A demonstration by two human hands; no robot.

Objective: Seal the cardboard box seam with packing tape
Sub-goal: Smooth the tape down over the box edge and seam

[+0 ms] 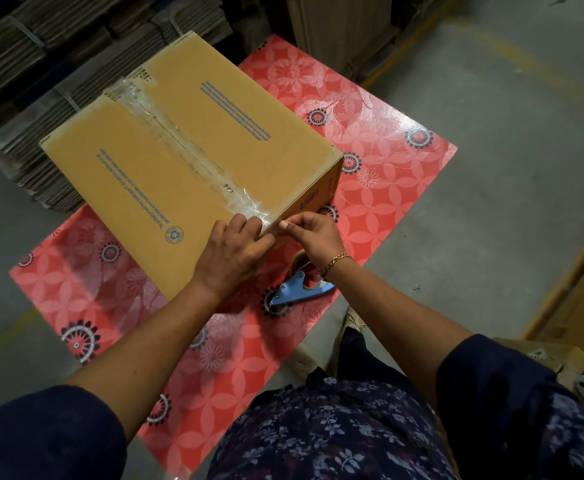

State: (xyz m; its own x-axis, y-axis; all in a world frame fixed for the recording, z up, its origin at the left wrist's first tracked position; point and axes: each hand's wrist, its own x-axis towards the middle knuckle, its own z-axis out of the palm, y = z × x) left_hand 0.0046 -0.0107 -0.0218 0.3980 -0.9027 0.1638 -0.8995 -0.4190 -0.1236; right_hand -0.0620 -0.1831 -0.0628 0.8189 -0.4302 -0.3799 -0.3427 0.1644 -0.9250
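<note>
Box [193, 147] sits on the red table [387, 174], clear tape [179, 140] along its top seam to the near edge. Left hand [231, 258] lies flat, pressing the tape end; right hand [313, 237] pinches the tape tail at the corner. Tape appears thin, clingy and crease-prone: best held by its free end and rubbed flat on the stiff board.

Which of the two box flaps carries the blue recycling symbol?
The left flap, beside the left hand; the symbol sits near its near corner. The right flap shows only text.
</note>
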